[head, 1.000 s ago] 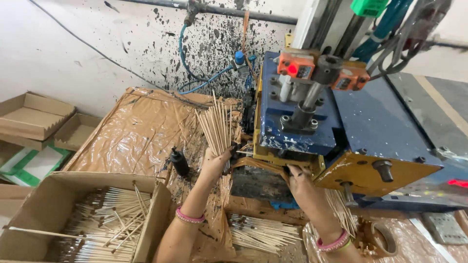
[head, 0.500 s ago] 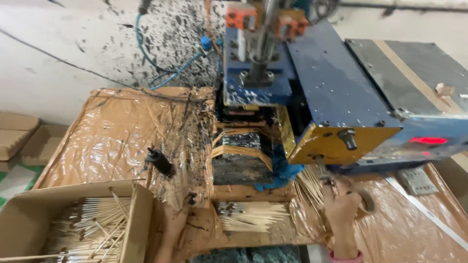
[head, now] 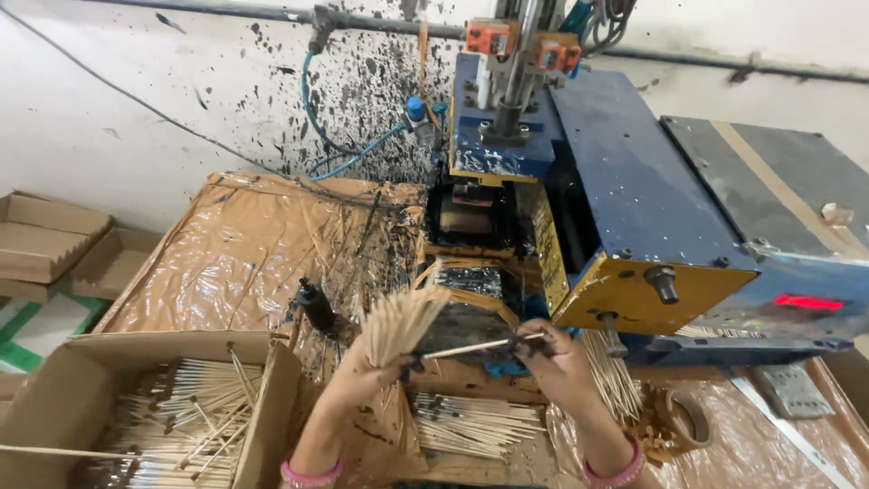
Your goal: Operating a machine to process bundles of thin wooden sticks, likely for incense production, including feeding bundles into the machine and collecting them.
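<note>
Now both hands are up in front of the machine, where half a second ago the left was low and nearly out of view and the right hung down by the loose sticks at the right. The left hand [head: 367, 367] is closed round a fanned bundle of thin sticks [head: 398, 319], held upright with the ends spreading toward the blue press machine [head: 634, 208]. The right hand [head: 552, 358] pinches a single stick [head: 466, 348] at its dark tip, lying nearly level between the two hands, its free end touching the bundle. Beneath them a pile of finished sticks [head: 471, 421] lies on the plastic-covered surface [head: 244, 254]. At the lower left a cardboard box [head: 262, 398] holds more sticks. The view has swung left since then, so the machine sits further right.
</note>
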